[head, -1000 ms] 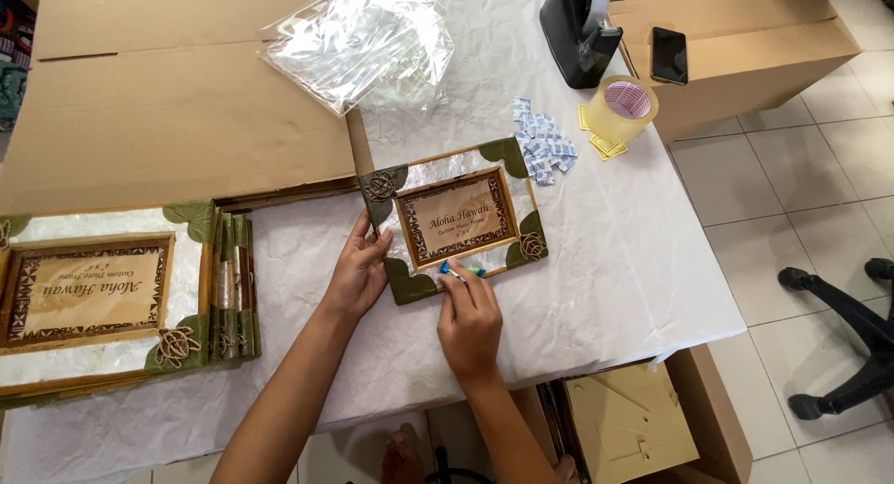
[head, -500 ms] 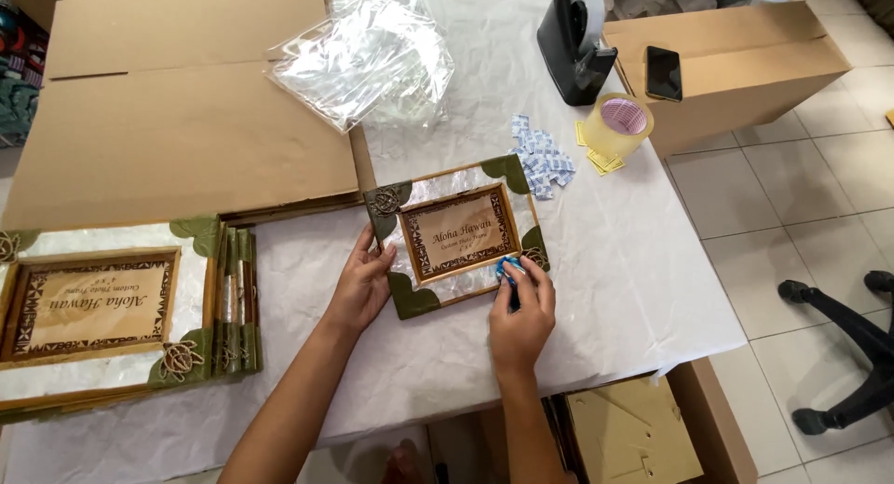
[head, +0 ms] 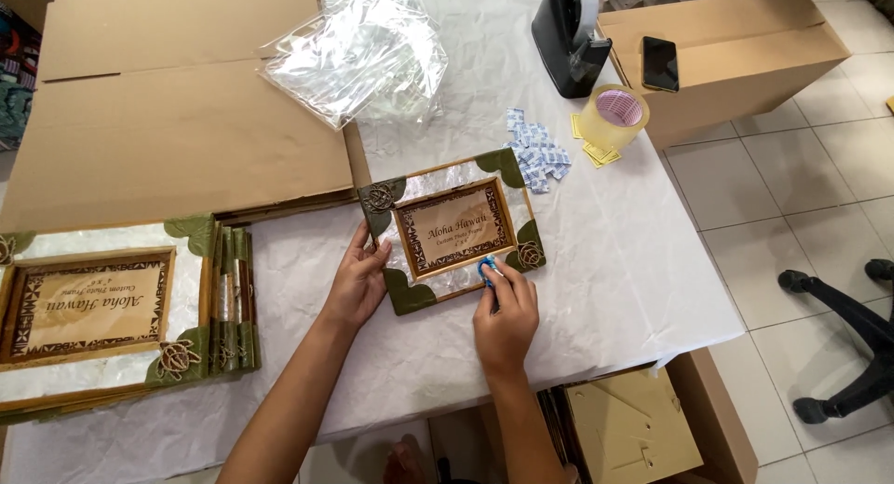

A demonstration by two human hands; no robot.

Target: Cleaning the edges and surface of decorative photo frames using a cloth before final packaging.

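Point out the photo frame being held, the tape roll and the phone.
photo frame (head: pixel 453 229): head view, on the brown card in its middle.
tape roll (head: pixel 614 118): head view, on its clear yellowish outer side.
phone (head: pixel 660 63): head view, on the middle of its dark screen.

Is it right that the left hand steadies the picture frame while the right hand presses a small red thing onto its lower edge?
Not quite: the small thing is blue, not red. The head view shows the left hand steadying the picture frame while the right hand presses it onto the lower edge.
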